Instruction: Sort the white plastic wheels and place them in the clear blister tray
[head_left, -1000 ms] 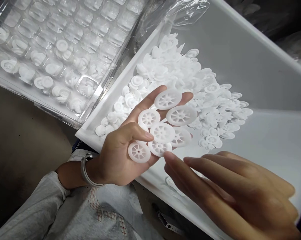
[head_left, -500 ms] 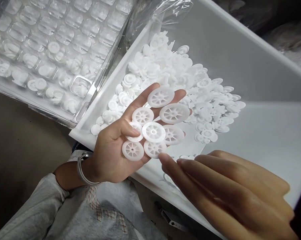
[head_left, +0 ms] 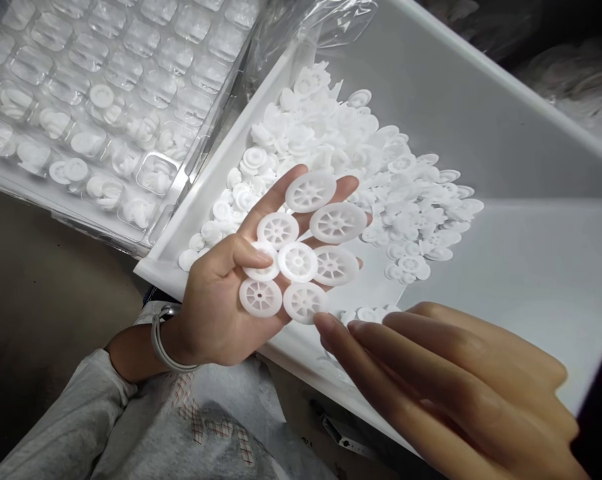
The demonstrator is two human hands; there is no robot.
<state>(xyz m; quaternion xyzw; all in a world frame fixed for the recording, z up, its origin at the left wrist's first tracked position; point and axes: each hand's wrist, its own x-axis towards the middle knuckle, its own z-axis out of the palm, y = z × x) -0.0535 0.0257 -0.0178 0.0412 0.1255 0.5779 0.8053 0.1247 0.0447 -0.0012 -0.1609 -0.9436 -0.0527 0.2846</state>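
Note:
Several white plastic spoked wheels lie spread over the palm and fingers of my left hand (head_left: 221,293). Its thumb presses on one wheel (head_left: 261,261) at the left of the group. The middle wheel (head_left: 298,262) rests among the others, and two larger ones (head_left: 338,223) lie toward the fingertips. My right hand (head_left: 445,373) comes in from the lower right with its fingers stretched out and nothing visible in them. The tip of its nearest digit is at the edge of the lowest right wheel (head_left: 305,303); whether it presses on it I cannot tell.
Below my hands is a large white bin (head_left: 531,253) with a heap of similar white wheels and discs (head_left: 331,137). At the upper left stands a clear compartment tray (head_left: 125,70), with white parts in its nearer pockets. Clear plastic film (head_left: 343,23) hangs over the bin's top corner.
The whole view has shifted slightly, so things appear a little further left. The middle wheel has settled lower among its neighbours. My right fingertips remain by the lower right wheel.

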